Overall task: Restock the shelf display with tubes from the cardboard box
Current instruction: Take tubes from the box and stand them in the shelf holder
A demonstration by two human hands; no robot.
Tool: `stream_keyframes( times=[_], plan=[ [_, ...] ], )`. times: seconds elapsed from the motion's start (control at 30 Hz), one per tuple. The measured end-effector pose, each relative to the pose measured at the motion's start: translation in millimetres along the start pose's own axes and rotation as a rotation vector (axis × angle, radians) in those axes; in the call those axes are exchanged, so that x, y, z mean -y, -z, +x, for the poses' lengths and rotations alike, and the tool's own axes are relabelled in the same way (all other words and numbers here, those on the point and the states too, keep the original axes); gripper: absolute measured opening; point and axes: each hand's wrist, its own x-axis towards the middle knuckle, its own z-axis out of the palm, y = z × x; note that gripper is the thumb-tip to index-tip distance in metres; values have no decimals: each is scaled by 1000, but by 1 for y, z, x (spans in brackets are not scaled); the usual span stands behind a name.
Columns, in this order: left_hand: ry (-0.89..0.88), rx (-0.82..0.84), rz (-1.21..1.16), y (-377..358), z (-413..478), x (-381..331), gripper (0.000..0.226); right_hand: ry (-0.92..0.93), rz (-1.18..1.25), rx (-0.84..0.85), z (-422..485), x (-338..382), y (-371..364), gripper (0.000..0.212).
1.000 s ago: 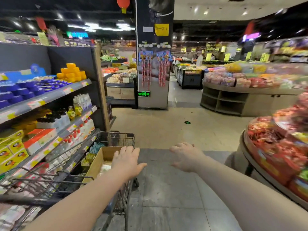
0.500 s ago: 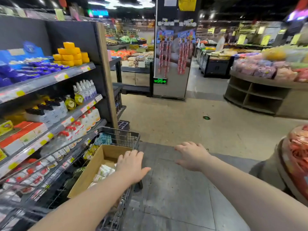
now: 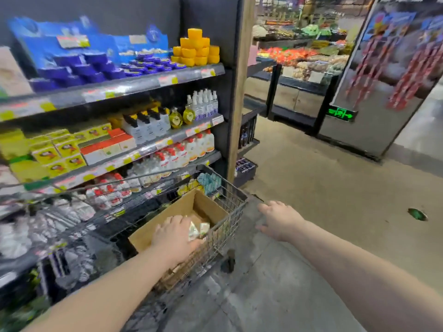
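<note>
An open cardboard box point(image 3: 206, 204) sits in the front of a wire shopping cart point(image 3: 236, 200) parked against the shelf display point(image 3: 153, 147). Pale tubes point(image 3: 198, 230) lie in the box's near right corner. My left hand point(image 3: 173, 234) reaches down into the box, palm down, with its fingers spread over the contents just left of the tubes; the fingertips are partly hidden. My right hand point(image 3: 280, 220) hovers open and empty over the floor to the right of the cart.
The shelves hold blue tins point(image 3: 143, 64), yellow jars point(image 3: 196, 50), bottles point(image 3: 203, 103) and yellow boxes point(image 3: 57, 149). A wooden post point(image 3: 239, 97) ends the shelf unit. Open aisle floor point(image 3: 323, 188) lies to the right, with a mirrored pillar point(image 3: 383, 92) beyond.
My view has turned left and down towards the shelf. My left hand has dropped from above the cart rim into the cardboard box. My right hand stays open beside the cart.
</note>
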Motion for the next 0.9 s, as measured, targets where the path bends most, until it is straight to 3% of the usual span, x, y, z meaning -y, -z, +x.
stream_keyframes(
  times=[0.17, 0.33, 0.57, 0.9],
  plan=[
    [214, 71, 15, -3, 18, 44, 68, 199, -18, 9, 75, 19, -4, 54],
    [301, 81, 3, -14, 66, 73, 68, 293, -82, 49, 144, 38, -5, 51],
    [326, 136, -42, -32, 136, 107, 63, 337, -122, 177, 245, 57, -6, 56],
    [527, 332, -160, -88, 197, 135, 64, 346, -89, 441, 363, 88, -68, 44]
  ],
)
